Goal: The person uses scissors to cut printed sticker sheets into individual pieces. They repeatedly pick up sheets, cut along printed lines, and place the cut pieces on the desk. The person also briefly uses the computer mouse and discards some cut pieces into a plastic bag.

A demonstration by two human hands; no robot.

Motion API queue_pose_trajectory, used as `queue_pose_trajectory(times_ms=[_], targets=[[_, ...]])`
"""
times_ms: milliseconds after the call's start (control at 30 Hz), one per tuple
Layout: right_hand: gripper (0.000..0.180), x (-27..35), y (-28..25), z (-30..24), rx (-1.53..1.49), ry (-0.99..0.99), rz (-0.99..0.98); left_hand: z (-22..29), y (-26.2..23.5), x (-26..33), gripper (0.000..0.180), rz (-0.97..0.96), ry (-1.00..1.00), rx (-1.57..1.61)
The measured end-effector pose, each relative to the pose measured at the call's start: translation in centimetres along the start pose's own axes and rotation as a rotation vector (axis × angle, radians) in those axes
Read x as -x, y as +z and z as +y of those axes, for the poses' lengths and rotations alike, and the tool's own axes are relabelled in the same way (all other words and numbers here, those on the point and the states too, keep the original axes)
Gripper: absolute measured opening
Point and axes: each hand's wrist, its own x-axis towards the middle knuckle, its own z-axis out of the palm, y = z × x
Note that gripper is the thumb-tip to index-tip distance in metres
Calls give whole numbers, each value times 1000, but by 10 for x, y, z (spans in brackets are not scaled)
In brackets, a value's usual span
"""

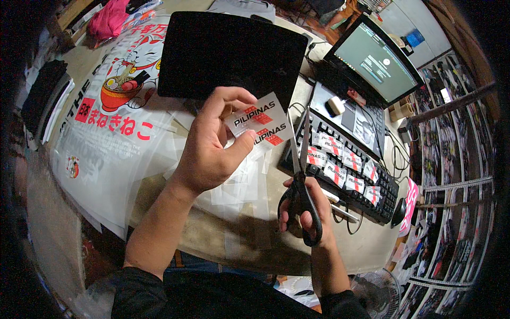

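Between the thumb and fingers of my left hand [212, 146] is a small piece of clear printed film [261, 118], raised above the table. It carries two repeats of a black and red design. My right hand [321, 204] has its fingers through the handles of black-handled scissors [302, 204]. Their blades point away from me and stand apart, close to the film's right edge; whether they touch it I cannot tell. Several small cut pieces [336, 173] with the same design lie spread over a black keyboard [389, 187] to the right.
Large clear sheets with a cat-and-bowl print [119, 101] cover the left side. A black flat panel [228, 53] lies at the back. Clear film scraps [239, 186] rest below my left hand. A laptop [348, 114], monitor [377, 61], cables and mouse [400, 211] stand right.
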Motion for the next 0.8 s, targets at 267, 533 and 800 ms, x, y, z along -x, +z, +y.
queue_pose_trajectory(times_ms=[267, 533, 800], targets=[[68, -1, 1, 2, 4, 10, -13, -1, -13, -2, 20, -103, -32, -135], [65, -2, -1, 0, 19, 58, -59, -3, 2, -2, 25, 56, 31, -124], [70, 1, 3, -6, -50, 110, -83, -4, -14, -2, 26, -30, -36, -237]])
